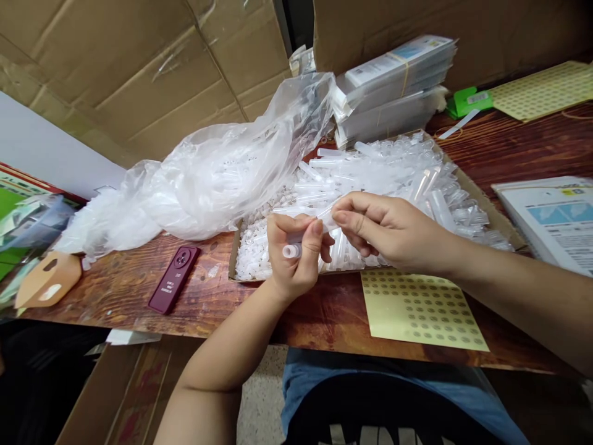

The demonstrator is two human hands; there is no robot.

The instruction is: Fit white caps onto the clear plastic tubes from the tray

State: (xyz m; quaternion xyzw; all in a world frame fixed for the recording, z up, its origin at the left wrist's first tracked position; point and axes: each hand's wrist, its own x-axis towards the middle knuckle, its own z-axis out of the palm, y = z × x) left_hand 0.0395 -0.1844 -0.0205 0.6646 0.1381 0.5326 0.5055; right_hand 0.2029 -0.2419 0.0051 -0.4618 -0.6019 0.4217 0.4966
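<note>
My left hand (296, 253) is closed around a translucent plastic tube (291, 250), whose open threaded end sticks out beside the thumb. Close by on its right, my right hand (380, 225) pinches a clear piece at the far end of the tube; whether that is the same tube or a separate part I cannot tell. Both hands are above a shallow cardboard tray (234, 259) heaped with small white pieces (252, 253) at the left and many translucent tubes (343, 164) toward the middle and right.
A clear plastic bag (199, 179) lies left of the tray. A dark red phone (174, 279) is on the wooden table (106, 296). A yellow sticker sheet (421, 309) lies in front. Banded packets (398, 80) stand behind; printed packets (551, 216) are at right. An orange paper piece (49, 281) sits left.
</note>
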